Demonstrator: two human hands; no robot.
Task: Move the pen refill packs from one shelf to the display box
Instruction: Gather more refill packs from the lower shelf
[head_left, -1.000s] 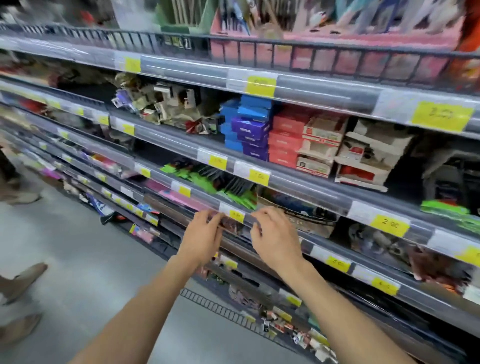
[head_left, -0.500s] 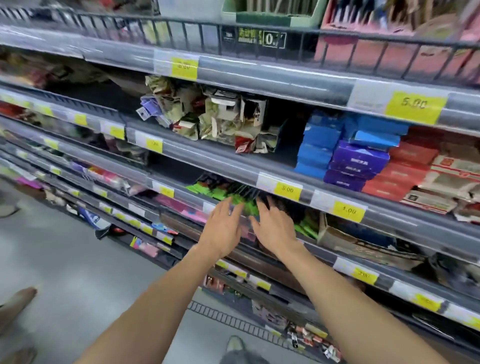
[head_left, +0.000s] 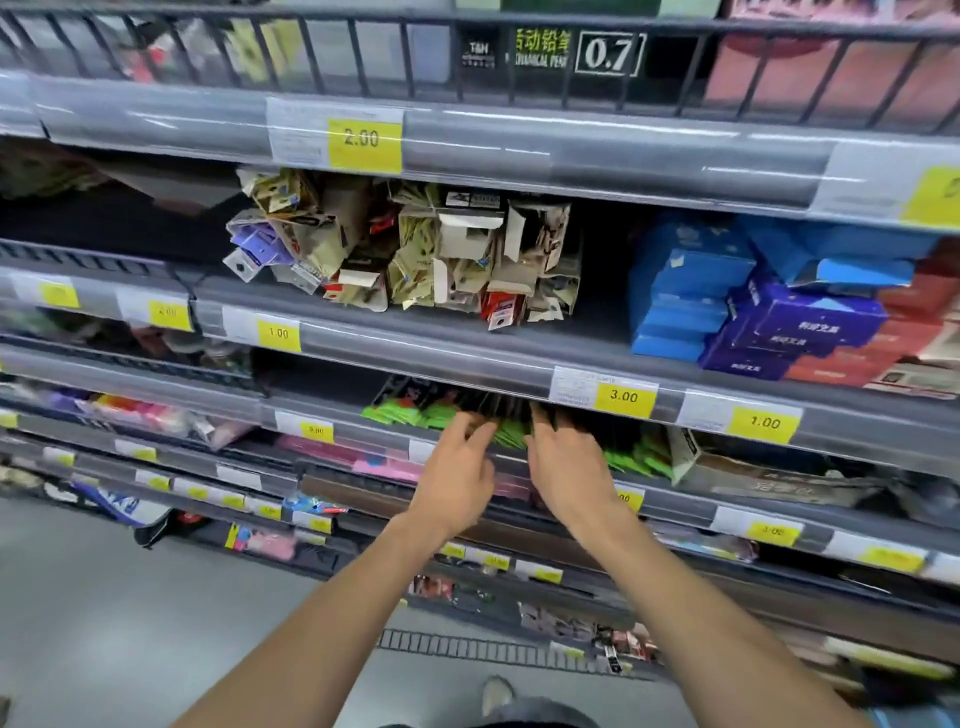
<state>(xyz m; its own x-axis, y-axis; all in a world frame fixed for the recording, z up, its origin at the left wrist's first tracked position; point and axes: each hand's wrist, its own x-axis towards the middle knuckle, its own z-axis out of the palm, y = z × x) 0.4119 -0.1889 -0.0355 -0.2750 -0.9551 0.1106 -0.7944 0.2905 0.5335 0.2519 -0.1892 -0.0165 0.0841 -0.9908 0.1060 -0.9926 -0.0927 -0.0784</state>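
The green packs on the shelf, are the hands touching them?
Touching. The head view shows the fingers of the left hand and right hand reaching in among the green packs, with no gap visible.

Bright, even overhead light. Glare streaks along the shelf rails (head_left: 467, 140). Deep shadow under each shelf. Motion blur at left and lower edges; wide-angle bending toward corners.

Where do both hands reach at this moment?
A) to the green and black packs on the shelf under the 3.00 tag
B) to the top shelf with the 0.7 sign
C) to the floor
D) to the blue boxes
A: the left hand and right hand have fingertips among the green packs, just below the 3.00 tag.
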